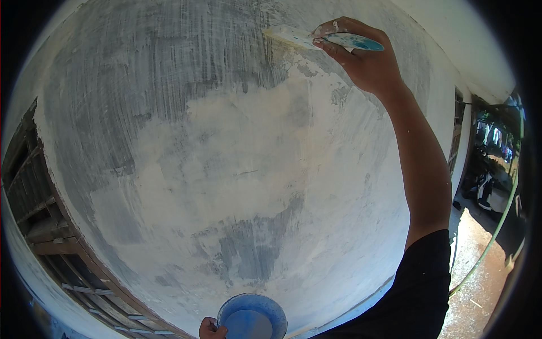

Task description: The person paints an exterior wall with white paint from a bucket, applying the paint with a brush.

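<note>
My right hand (358, 53), raised at the upper right, grips a wide paintbrush by its blue, paint-spotted handle. The brush's pale bristles (281, 36) lie against the wall (237, 148), which shows grey streaks above and whitish patches lower down. White smears mark the fingers. Down at the bottom edge, my left hand (211, 329) holds the rim of a round blue bowl (253, 315), with liquid inside that looks bluish. Part of the left hand and the bowl's lower part are cut off by the frame.
A brown wooden window with bars (76, 250) stands on the left. Another window (456, 127) is at the far right. Beyond it are a parked motorbike (485, 190), a long thin green pole or hose (493, 237) and sunlit ground (474, 271). A ledge runs along the wall's foot.
</note>
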Available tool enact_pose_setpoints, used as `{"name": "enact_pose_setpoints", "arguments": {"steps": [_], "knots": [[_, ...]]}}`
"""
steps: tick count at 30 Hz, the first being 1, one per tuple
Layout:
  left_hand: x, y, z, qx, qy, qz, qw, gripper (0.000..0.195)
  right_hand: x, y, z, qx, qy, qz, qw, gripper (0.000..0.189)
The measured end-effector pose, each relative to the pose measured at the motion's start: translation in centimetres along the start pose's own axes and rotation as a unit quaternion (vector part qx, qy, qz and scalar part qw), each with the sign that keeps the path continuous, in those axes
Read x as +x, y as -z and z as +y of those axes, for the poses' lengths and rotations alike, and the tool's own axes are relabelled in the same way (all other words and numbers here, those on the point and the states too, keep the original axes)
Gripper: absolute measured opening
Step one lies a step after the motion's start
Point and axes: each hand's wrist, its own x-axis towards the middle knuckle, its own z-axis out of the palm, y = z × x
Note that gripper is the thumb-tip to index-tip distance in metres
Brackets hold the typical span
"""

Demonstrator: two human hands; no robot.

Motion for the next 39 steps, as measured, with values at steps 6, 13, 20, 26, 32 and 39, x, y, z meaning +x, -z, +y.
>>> {"name": "enact_pose_setpoints", "arguments": {"steps": [6,13,20,26,32,39], "knots": [[-0.1,1.4,-0.4,0.001,-0.011,0.024,1.0,0.013,-8.5,-1.4,-2.8,-0.057,0.183,-0.2,0.961,0.017],[-0.1,1.4,0.2,0.011,-0.009,0.029,0.999,0.013,0.9,0.9,-2.6,-0.043,-0.092,-0.162,0.981,0.017],[0.0,1.3,-0.6,0.004,-0.007,0.036,0.999,0.015,6.4,-0.1,-0.3,0.037,-0.042,-0.005,0.998,0.018],[0.6,1.5,-0.5,-0.026,0.007,0.011,1.0,0.015,-4.7,-2.7,-0.8,-0.094,0.232,-0.11,0.962,0.019],[0.7,2.4,-1.0,0.017,0.01,0.01,1.0,0.014,-7.2,1.4,-5.5,0.098,0.022,-0.32,0.942,0.018],[0.6,1.6,-1.4,-0.028,-0.013,0.001,1.0,0.014,5.7,-0.7,0.6,-0.028,0.006,-0.062,0.998,0.018]]}}
